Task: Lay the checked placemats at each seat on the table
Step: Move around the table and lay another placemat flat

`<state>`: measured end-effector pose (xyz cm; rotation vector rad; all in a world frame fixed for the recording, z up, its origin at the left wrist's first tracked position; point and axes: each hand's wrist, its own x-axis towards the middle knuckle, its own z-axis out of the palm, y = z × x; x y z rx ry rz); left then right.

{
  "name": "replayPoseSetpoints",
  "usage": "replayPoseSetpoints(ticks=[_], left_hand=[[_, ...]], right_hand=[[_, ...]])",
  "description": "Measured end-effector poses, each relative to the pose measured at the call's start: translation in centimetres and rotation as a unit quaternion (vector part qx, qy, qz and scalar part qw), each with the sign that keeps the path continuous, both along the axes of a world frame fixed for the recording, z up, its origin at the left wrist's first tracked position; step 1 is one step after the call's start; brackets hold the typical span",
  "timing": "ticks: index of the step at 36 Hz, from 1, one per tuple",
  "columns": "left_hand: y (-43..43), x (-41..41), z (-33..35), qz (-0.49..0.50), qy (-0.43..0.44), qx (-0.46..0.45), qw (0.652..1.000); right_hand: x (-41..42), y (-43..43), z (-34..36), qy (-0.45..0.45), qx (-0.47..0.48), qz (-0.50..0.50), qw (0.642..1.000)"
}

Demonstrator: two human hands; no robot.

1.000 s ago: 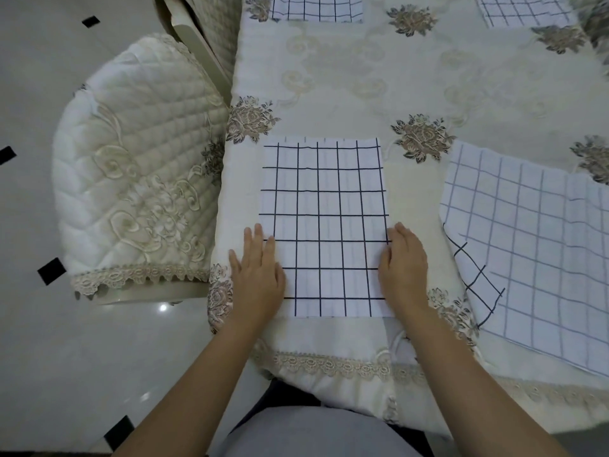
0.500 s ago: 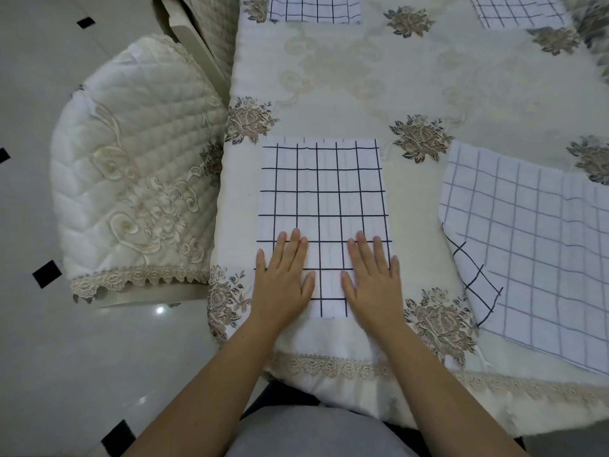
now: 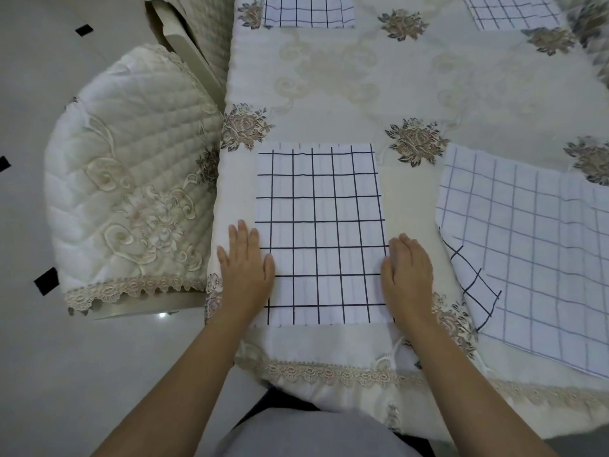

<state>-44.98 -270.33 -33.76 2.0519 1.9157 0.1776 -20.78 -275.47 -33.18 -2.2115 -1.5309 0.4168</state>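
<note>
Placemat (image 3: 319,232) between hands (chair (image 3: 131,199) leftward)

Bare tablecloth (image 3: 408,206) separates the near placemat (image 3: 319,232) from the placemat stack (image 3: 527,252).

You find no readable text, label, brand or number here: the placemats (image 3: 319,232), cloth (image 3: 362,77) and chair cover (image 3: 131,192) show only patterns.

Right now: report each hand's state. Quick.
Left hand: open, flat at the left edge of the checked placemat.
Right hand: open, flat at its right edge.
</note>
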Motion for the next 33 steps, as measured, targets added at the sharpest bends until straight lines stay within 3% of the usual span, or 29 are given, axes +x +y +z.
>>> replayPoseSetpoints(ticks=[3, 8, 11, 15, 23, 33], left_hand=[[0.1, 2.4, 0.5, -0.042, -0.005, 0.016, 0.999], [0.7, 6.2, 0.7, -0.132, 0.04, 0.001, 0.99], [0.2, 6.3, -0.2, -0.16, 0.033, -0.012, 0.986], [0.3, 4.7, -0.4, -0.158, 0.03, -0.011, 0.987], [2.8, 0.7, -0.3, -0.057, 0.028, -0.026, 0.998], [7.1, 4.8, 0.9, -0.109, 0.048, 0.025, 0.993]], right_hand=[[-2.4, 1.8, 1.1, 0.018, 0.006, 0.026, 0.999], [-6.8, 4.0, 0.8, -0.04, -0.074, 0.187, 0.979], [-6.6, 3.5, -0.5, -0.083, -0.092, 0.234, 0.964], [-3.5, 2.8, -1.2, -0.117, -0.098, 0.216, 0.964], [1.6, 3.3, -0.8, -0.117, -0.135, 0.109, 0.978], [-1.8, 8.8, 1.2, -0.048, -0.076, 0.122, 0.988]])
